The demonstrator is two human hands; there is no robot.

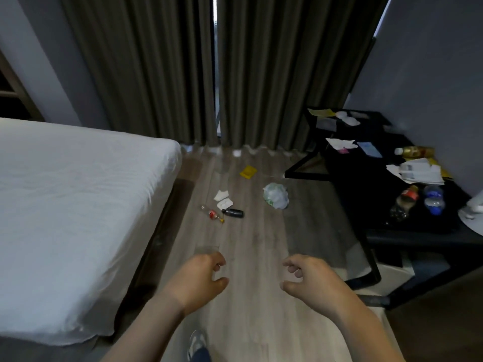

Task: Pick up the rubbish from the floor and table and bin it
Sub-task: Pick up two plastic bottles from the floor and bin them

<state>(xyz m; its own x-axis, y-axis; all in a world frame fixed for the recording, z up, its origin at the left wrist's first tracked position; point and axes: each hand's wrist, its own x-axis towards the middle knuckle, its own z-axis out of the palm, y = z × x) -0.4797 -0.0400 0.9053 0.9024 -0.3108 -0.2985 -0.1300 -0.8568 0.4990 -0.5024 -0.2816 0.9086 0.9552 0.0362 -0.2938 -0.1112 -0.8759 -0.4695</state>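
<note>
Rubbish lies on the wooden floor ahead: a crumpled white bag [276,195], a yellow packet [248,171], two white paper scraps [223,199], a small black bottle [233,212] and a clear bottle with a red label [212,214]. A faint clear cup [206,249] shows just beyond my left hand [198,278], partly hidden by it. My right hand [311,280] hangs level with the left. Both hands have loosely curled fingers and hold nothing that I can make out. On the black table [407,231] lie papers [418,171], a cola bottle [403,202] and a blue-capped bottle [433,199].
A bed with a white sheet [78,205] fills the left. Dark curtains [209,74] close off the far wall. More paper scraps [341,144] and a yellowish bottle [415,152] lie further back on the table. My shoe [196,343] shows at the bottom. No bin is in view.
</note>
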